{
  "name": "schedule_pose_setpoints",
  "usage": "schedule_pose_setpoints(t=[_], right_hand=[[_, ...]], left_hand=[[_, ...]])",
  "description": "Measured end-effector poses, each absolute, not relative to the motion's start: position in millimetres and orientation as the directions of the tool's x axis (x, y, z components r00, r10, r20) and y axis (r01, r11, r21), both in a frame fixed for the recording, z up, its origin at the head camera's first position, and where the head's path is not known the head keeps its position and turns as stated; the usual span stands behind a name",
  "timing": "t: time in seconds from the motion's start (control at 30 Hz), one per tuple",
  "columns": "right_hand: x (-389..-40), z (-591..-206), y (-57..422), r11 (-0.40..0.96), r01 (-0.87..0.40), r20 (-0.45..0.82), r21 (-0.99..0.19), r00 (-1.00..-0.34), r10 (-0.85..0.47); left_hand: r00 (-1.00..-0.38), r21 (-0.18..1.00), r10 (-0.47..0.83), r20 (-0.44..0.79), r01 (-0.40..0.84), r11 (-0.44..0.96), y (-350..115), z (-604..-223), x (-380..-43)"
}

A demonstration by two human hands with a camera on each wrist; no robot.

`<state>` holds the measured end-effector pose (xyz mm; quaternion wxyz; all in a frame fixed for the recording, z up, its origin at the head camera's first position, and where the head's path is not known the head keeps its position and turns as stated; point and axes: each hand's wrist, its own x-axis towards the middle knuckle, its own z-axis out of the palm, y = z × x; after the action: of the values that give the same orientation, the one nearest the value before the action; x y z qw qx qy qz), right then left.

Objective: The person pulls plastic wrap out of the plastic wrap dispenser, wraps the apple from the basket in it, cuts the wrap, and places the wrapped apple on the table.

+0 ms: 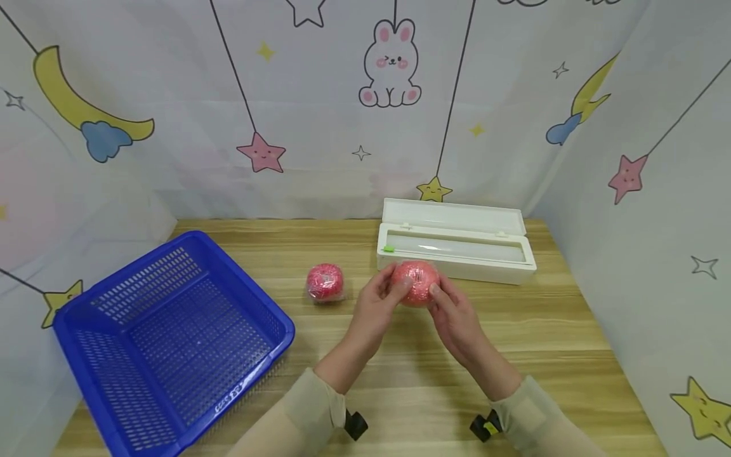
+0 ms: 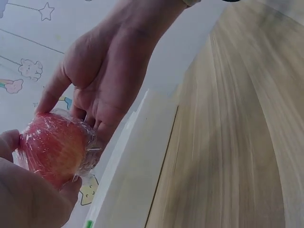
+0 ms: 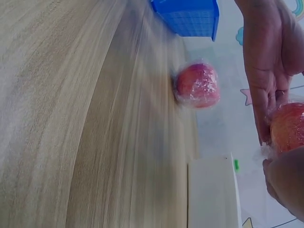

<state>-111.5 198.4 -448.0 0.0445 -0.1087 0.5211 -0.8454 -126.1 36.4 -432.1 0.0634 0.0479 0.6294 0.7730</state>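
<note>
A red apple [image 1: 415, 283] wrapped in clear cling film is held up between both hands, above the wooden table. My left hand [image 1: 374, 311] grips its left side, thumb across the front. On the other side, my right hand [image 1: 459, 320] holds it with thumb and fingers. Crinkled film [image 2: 90, 147] bunches at the apple's side in the left wrist view. A second film-wrapped apple [image 1: 325, 283] sits on the table, left of the hands and apart from them.
Behind the hands stands a white cling film dispenser [image 1: 457, 269] with its lid raised and a green slider [image 1: 388, 249]. To the left is a blue plastic basket [image 1: 251, 292] with nothing in it. Printed cloth walls [image 1: 320, 127] enclose the table [image 1: 548, 355].
</note>
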Motion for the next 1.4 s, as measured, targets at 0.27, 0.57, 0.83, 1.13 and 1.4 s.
schedule_pose_setpoints(t=[0.27,0.57,0.83,1.13,1.4], right_hand=[[-112.4,-449.8,206.6,-0.317,0.004,0.095,-0.948,-0.951,-0.296],[-115.3,-447.8,222.0,-0.296,0.111,0.036,-0.949,-0.892,-0.45],[-113.2,-452.7,214.8,-0.289,0.122,0.006,-0.95,-0.913,-0.408],[-112.3,-456.2,207.1,-0.262,0.117,0.019,-0.958,-0.886,-0.464],[-111.0,-459.5,207.8,-0.166,0.101,-0.009,-0.981,-0.878,-0.479]], left_hand=[[-0.981,0.922,0.129,-0.143,-0.179,-0.342,32.1,-434.0,-133.1],[-0.985,0.944,0.155,-0.081,-0.126,-0.304,21.8,-439.1,-126.2],[-0.961,0.994,0.262,-0.091,-0.105,-0.04,4.3,-435.7,-118.0],[-0.942,0.994,0.318,-0.107,-0.103,0.029,-12.3,-431.6,-117.0],[-0.945,0.984,0.304,-0.12,-0.154,-0.09,-18.6,-440.1,-119.5]])
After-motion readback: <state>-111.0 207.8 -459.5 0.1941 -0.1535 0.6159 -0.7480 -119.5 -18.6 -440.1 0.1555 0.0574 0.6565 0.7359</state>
